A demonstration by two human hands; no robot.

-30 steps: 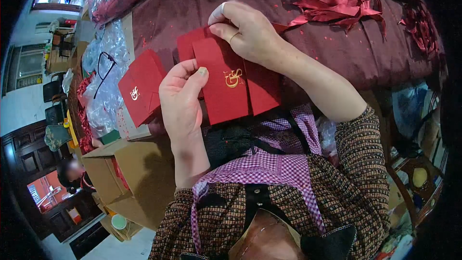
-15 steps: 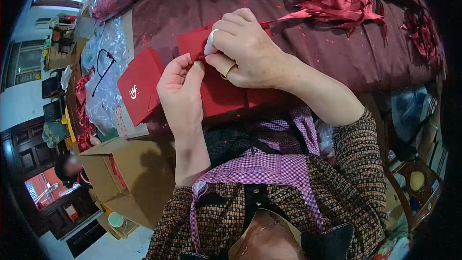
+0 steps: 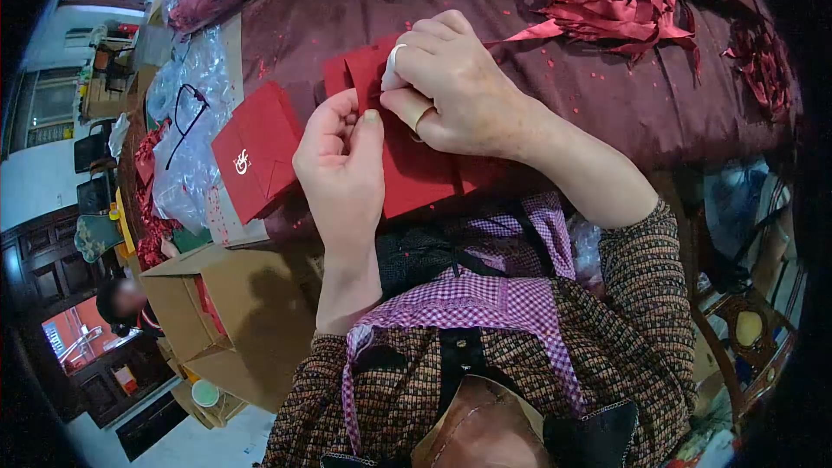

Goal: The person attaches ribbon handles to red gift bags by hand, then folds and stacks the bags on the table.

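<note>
My left hand (image 3: 340, 156) pinches the edge of a red paper bag (image 3: 416, 178) between thumb and fingers. Just right of it, my right hand (image 3: 446, 78) is closed over the upper part of the same bag, a white wrap on one finger and a ring on another. A red ribbon strip (image 3: 529, 32) runs from behind my right hand toward the ribbon pile; what the right fingertips hold is hidden. Other red pieces lie beneath and behind this bag. To the left stand more red bags (image 3: 258, 152) with a gold logo.
A heap of red ribbons (image 3: 607, 0) lies at the upper right of the dark red cloth (image 3: 555, 87). Black glasses (image 3: 184, 121) rest on clear plastic (image 3: 195, 173) at the left. Below them is an open cardboard box (image 3: 234, 321). A person (image 3: 126, 303) is at the far left.
My right hand has come down over the bag, covering its logo. Over the last half second, both hands have shifted slightly right and the bag's upper edge beside my left fingers shows more.
</note>
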